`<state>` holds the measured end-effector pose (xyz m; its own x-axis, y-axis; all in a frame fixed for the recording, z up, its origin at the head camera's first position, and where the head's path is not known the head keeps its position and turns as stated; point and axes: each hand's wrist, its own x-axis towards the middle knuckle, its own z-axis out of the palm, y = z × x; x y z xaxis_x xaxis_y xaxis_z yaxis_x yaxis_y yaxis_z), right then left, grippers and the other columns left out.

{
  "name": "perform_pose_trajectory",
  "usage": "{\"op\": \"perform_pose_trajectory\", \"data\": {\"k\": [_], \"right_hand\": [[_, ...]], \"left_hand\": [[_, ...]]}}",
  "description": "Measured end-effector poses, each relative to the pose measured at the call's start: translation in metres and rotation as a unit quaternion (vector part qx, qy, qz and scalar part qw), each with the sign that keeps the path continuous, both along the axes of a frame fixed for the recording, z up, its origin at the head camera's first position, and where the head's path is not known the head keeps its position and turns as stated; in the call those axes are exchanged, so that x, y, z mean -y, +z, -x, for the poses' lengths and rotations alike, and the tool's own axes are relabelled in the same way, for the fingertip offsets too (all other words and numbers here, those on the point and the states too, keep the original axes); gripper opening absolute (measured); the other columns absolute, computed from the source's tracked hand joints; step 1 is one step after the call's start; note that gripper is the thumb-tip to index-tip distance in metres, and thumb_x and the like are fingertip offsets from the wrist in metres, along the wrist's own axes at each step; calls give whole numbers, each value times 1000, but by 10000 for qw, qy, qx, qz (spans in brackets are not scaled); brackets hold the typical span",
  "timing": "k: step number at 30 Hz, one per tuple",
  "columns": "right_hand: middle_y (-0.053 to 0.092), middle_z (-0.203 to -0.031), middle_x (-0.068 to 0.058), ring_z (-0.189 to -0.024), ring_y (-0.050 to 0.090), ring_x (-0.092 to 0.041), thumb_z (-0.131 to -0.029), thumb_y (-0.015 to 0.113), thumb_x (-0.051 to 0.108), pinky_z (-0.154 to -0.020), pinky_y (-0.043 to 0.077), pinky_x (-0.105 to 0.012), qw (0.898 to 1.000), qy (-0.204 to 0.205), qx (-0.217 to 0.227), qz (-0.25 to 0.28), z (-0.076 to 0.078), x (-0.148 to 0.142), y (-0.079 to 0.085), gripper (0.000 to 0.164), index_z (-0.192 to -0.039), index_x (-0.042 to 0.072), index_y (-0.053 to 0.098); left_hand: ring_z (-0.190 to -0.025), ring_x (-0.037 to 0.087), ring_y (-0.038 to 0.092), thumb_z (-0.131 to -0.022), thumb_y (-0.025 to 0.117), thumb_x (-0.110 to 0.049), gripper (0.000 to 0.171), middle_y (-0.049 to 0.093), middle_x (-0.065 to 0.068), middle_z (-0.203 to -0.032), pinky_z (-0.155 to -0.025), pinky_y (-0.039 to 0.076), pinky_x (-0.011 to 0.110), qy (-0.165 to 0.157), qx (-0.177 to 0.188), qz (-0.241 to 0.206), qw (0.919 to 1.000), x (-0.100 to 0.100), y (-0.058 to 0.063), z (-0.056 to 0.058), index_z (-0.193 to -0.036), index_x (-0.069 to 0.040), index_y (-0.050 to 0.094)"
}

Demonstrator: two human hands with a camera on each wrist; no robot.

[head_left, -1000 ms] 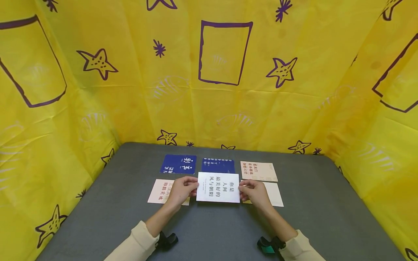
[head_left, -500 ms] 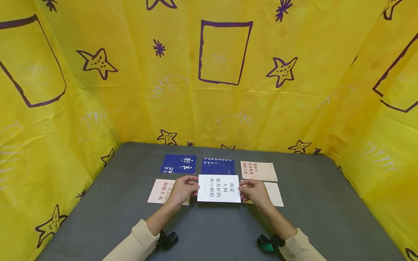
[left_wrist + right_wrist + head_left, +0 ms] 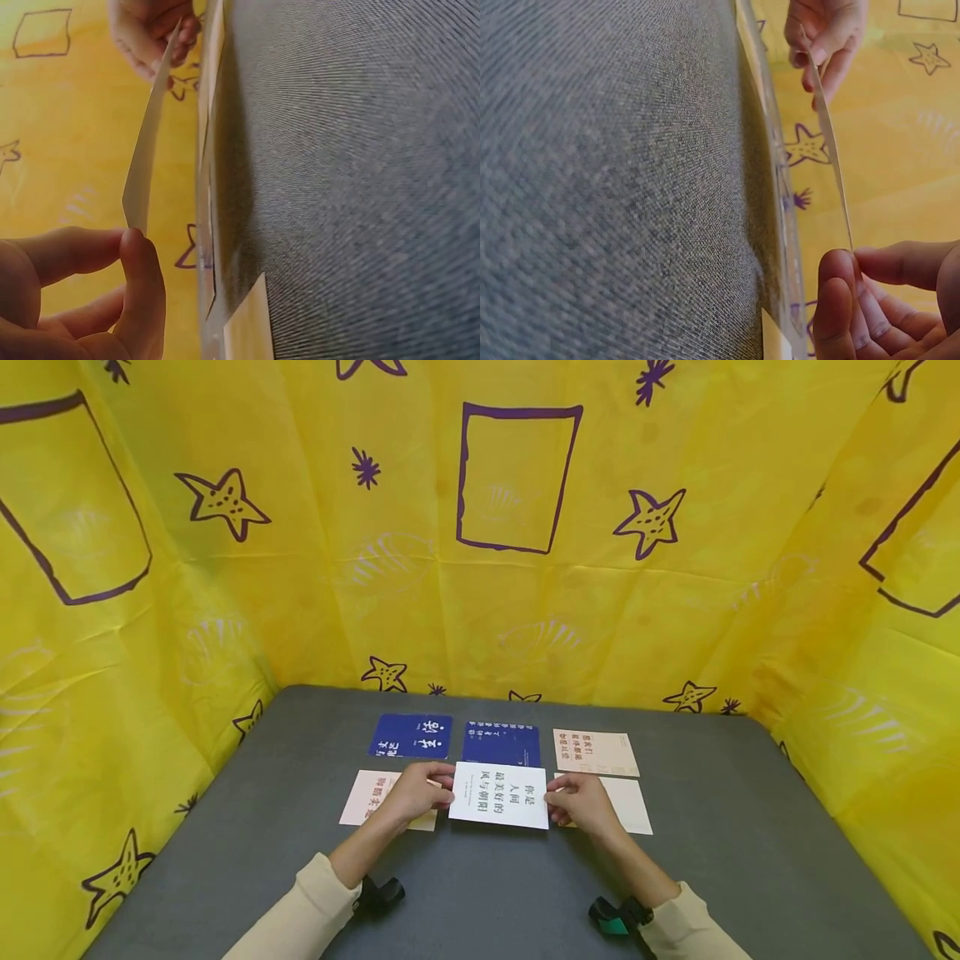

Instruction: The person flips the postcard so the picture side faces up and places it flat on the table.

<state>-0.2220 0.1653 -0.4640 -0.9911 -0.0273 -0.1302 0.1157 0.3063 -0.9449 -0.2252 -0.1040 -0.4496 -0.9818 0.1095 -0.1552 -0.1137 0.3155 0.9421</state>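
Observation:
A white card point(image 3: 498, 795) with printed characters hangs slightly above the grey table, between my two hands. My left hand point(image 3: 416, 793) pinches its left edge between thumb and finger. At the opposite edge, my right hand point(image 3: 587, 804) pinches it the same way. Both wrist views show the card point(image 3: 150, 142) nearly edge-on, apart from the tabletop, with a shadow beneath. A peach card point(image 3: 371, 793) lies partly hidden under my left hand, and a cream card point(image 3: 630, 804) partly under my right. Directly behind the held card lies a dark blue card point(image 3: 501, 745).
Another blue card point(image 3: 411, 736) lies at the back left, and a peach printed card point(image 3: 597, 752) at the back right. The grey tabletop point(image 3: 480, 893) extends toward me. Yellow patterned cloth point(image 3: 420, 610) rises around its back and sides.
The white card has come down a little and shifted slightly left since half a second ago, its right end now lower. Both hands keep their hold. The cards on the table stay put.

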Motion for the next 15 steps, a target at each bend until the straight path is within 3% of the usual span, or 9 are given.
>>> {"op": "perform_pose_trajectory", "data": {"k": [15], "right_hand": [[65, -61, -9, -44, 55, -15, -81, 68, -5, -45, 48, -26, 9992, -172, 191, -302, 3, 4, -5, 9, -89, -8, 68]], "left_hand": [[-74, 17, 62, -78, 63, 14, 46, 63, 21, -100, -70, 59, 32, -336, 361, 28, 9988, 2, -3, 4, -123, 14, 58]]}}
